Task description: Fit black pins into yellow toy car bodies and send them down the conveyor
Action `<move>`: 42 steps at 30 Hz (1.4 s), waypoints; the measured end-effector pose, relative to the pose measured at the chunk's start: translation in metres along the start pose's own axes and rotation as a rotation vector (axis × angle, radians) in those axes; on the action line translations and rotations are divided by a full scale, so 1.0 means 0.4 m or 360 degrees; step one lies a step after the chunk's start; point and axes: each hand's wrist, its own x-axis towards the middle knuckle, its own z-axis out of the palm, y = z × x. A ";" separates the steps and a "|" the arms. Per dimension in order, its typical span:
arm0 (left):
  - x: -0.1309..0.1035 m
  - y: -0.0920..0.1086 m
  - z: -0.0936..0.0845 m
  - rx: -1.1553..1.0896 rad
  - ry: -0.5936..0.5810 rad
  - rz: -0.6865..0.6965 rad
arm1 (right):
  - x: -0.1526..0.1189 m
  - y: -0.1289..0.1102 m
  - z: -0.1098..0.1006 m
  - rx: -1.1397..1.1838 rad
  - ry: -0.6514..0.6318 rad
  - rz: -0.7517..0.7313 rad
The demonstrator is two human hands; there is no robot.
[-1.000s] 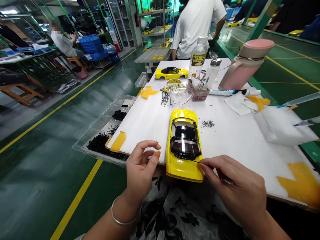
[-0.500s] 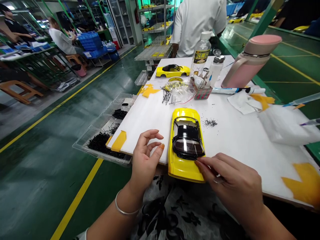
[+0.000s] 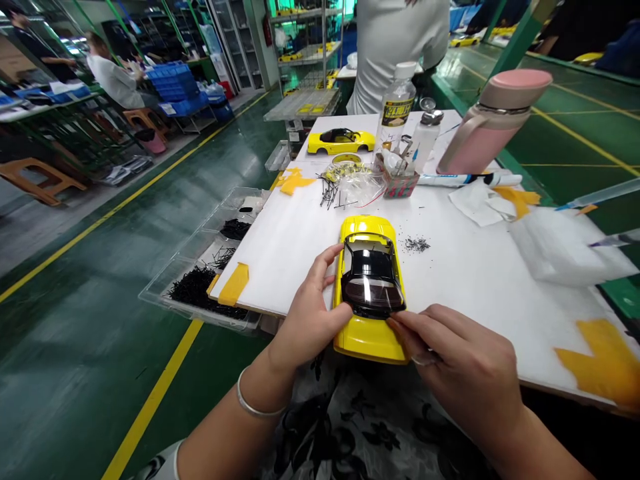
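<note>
A yellow model car body [image 3: 371, 340] with a black roof and clear windows lies at the near edge of the white tabletop. On its left side is my left hand [image 3: 316, 313], thumb pressed near the base of the windscreen and fingers along the flank. My right hand [image 3: 457, 353] has thumb and forefinger pinched together at the right lower corner of the windscreen [image 3: 373, 293]. Whatever sits between those fingertips is too small or hidden to make out. Small black crumbs [image 3: 417, 245] are scattered to the right of the car.
Farther back stand another yellow car body [image 3: 340, 141], a clear bottle [image 3: 397, 107], a small box of tools [image 3: 400, 181] and a pink flask [image 3: 493, 123]. A clear tray [image 3: 165, 293] of black parts sits left of the table. Beyond the table is a person in white [image 3: 400, 53].
My left hand has moved right and come onto the car's left side; before, it was apart from it. My right hand stays at the windscreen corner. The person behind has shifted.
</note>
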 end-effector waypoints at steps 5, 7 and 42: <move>0.003 -0.008 0.008 -0.0025 0.0057 -0.0047 | -0.012 0.019 -0.006 -0.0028 0.0043 0.0067; 0.000 -0.011 0.012 -0.0057 0.0074 -0.0064 | -0.020 0.028 -0.019 -0.0039 0.0056 0.0087; -0.027 -0.027 0.010 -0.0155 0.0056 0.0083 | -0.063 0.150 -0.106 0.0766 0.0090 0.0940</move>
